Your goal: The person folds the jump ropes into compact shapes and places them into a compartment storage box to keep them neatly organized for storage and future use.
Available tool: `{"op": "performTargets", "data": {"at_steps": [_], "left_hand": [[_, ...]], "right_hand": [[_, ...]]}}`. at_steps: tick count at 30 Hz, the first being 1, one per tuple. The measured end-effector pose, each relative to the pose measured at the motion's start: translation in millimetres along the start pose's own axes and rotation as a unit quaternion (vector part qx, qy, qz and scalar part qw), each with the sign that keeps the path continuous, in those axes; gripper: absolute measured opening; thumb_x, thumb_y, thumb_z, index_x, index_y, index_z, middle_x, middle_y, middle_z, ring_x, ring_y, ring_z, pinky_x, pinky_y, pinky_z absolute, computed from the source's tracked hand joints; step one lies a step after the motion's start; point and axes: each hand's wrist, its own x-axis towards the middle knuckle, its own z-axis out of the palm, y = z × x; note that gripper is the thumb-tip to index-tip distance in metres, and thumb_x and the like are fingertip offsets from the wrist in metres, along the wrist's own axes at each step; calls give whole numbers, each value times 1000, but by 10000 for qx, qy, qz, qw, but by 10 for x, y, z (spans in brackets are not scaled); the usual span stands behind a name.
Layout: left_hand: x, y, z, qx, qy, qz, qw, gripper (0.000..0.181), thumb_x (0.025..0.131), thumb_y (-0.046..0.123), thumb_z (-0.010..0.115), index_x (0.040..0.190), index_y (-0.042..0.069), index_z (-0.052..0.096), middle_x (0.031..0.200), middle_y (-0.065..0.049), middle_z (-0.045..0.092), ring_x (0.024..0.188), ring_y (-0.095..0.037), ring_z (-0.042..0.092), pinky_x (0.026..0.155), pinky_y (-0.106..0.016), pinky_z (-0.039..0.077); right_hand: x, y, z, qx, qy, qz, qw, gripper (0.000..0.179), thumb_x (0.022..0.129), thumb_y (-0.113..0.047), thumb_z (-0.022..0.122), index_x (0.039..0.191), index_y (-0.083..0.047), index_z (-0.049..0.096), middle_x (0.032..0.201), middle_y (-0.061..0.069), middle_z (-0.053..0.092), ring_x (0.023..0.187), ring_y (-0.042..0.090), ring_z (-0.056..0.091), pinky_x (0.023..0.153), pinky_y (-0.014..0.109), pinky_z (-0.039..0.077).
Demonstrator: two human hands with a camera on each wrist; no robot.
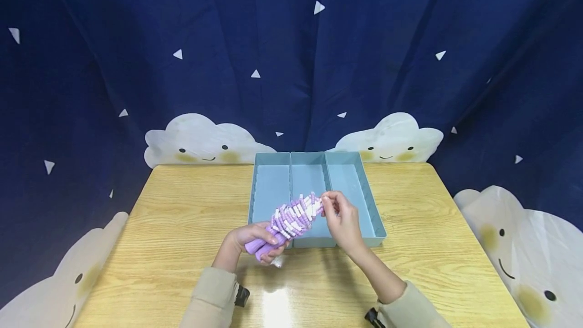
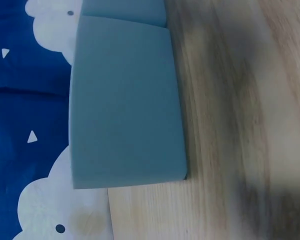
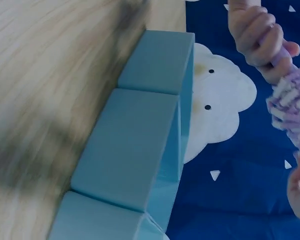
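A bundled beaded jump rope (image 1: pixel 293 218) in lilac and white is held up over the near part of the blue-grey boxes. My left hand (image 1: pixel 253 231) grips its two lilac handles (image 1: pixel 256 247), thumb across the top, at the bundle's lower left end. At the upper right end, the fingertips of my right hand (image 1: pixel 343 219) pinch the tip of the wound beads. The right wrist view has both hands at its right edge, with the beads (image 3: pixel 291 102) between them. Below the left fingers a small white bit (image 1: pixel 277 262) shows. Neither hand appears in the left wrist view.
Three open boxes stand side by side on the wooden table (image 1: pixel 196 206): left (image 1: pixel 272 181), middle (image 1: pixel 307 178) and right (image 1: pixel 348 186). Their near walls (image 2: pixel 127 105) rise just beyond the hands. A dark blue curtain (image 1: pixel 218 100) with white clouds hangs behind the table.
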Motion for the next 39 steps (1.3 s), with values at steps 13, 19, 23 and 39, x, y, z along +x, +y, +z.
{"op": "performTargets", "data": {"at_steps": [13, 19, 23, 39], "left_hand": [[-36, 15, 29, 45, -116, 51, 9999, 17, 87, 17, 46, 102, 10, 45, 73, 6, 51, 56, -3, 45, 50, -16, 38], [-87, -34, 6, -66, -151, -20, 9999, 16, 88, 15, 43, 103, 10, 46, 73, 6, 51, 56, -4, 45, 50, -17, 39], [-98, -60, 0, -94, -95, -156, 9998, 17, 87, 12, 40, 103, 11, 47, 74, 6, 51, 57, -3, 46, 51, -17, 40], [-85, -47, 55, 39, -58, -429, 9991, 22, 83, 3, 33, 101, 6, 44, 71, 5, 51, 55, -3, 46, 49, -16, 39]], "right_hand": [[66, 193, -60, 2339, -881, 2698, 9299, 21, 95, -6, 43, 98, 13, 51, 69, 4, 55, 58, 9, 53, 52, 17, 46], [73, 234, -131, 1594, -1710, 1415, 9619, 21, 89, -7, 56, 107, 3, 58, 100, 12, 62, 89, 12, 58, 74, 22, 50], [82, 206, -163, 1618, -2119, 906, 9596, 26, 87, 0, 58, 113, 2, 59, 116, 18, 58, 109, 14, 53, 90, 23, 46], [-51, 225, -69, 1153, -2422, 115, 9633, 24, 89, 0, 53, 112, 2, 62, 113, 13, 60, 107, 20, 54, 85, 28, 50]]}}
